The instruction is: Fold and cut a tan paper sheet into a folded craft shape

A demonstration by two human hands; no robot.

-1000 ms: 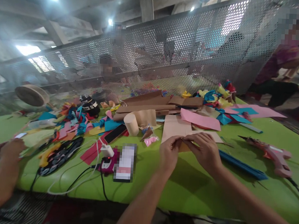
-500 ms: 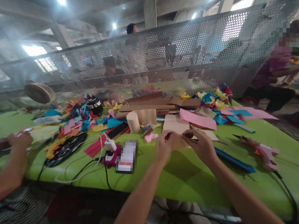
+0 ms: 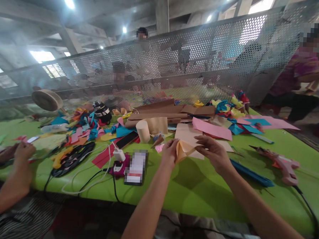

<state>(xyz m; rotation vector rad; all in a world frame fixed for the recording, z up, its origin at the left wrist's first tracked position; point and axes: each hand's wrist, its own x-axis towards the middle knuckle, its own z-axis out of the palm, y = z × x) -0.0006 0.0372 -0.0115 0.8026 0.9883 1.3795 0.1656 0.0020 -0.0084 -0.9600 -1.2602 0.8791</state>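
A folded piece of light orange paper [image 3: 183,151] is held up over the table in front of me. My left hand [image 3: 170,151] pinches its left side, the fingers closed on it. My right hand [image 3: 213,151] has thumb and fingertips at the paper's right corner, with the upper fingers bent above it. The paper has open folds that stand apart in the middle. Behind and under it lies a flat tan sheet [image 3: 187,131]. To the right of my right hand is a folded blue strip [image 3: 251,173].
A pink glue gun [image 3: 284,165] with a black cord lies at the right. A phone [image 3: 136,168], a purple power adapter [image 3: 119,167] and cables lie left of my hands. A paper roll [image 3: 143,131] stands behind. At the left are a co-worker's hands [image 3: 22,151].
The paper has opened into a raised fold between my hands. My right hand's fingers have lifted and spread a little. The camera view has shifted slightly.
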